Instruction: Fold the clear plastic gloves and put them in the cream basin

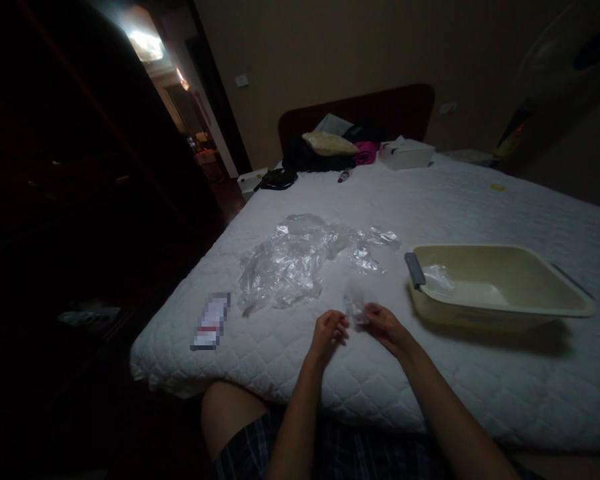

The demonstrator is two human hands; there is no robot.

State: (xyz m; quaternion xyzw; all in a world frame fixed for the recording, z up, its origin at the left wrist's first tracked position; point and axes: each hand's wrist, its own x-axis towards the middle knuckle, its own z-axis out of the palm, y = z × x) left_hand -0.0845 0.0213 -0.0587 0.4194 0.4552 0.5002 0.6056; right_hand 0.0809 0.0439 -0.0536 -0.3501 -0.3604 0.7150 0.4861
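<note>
Between my hands, just above the near side of the bed, is a small crumpled clear plastic bag (355, 303), slightly blurred. My right hand (386, 325) pinches its right side between thumb and fingers. At the bag's left edge, the curled fingers of my left hand (329, 331) meet the plastic in what looks like a pinch, with the lower fingers a little apart. A spread-out heap of clear plastic bags (293, 263) lies beyond my hands. To the right stands a cream plastic basin (500, 320) with grey handles; one clear plastic bag (439, 279) rests inside at its left end.
A phone-like rectangle (211, 321), blurred out, lies on the white quilted bed (265, 353) at left. Toward the headboard (360, 107) are a pile of dark cloth and a pillow (330, 143), a pink roll (365, 153) and a white box (407, 153). The room is dim.
</note>
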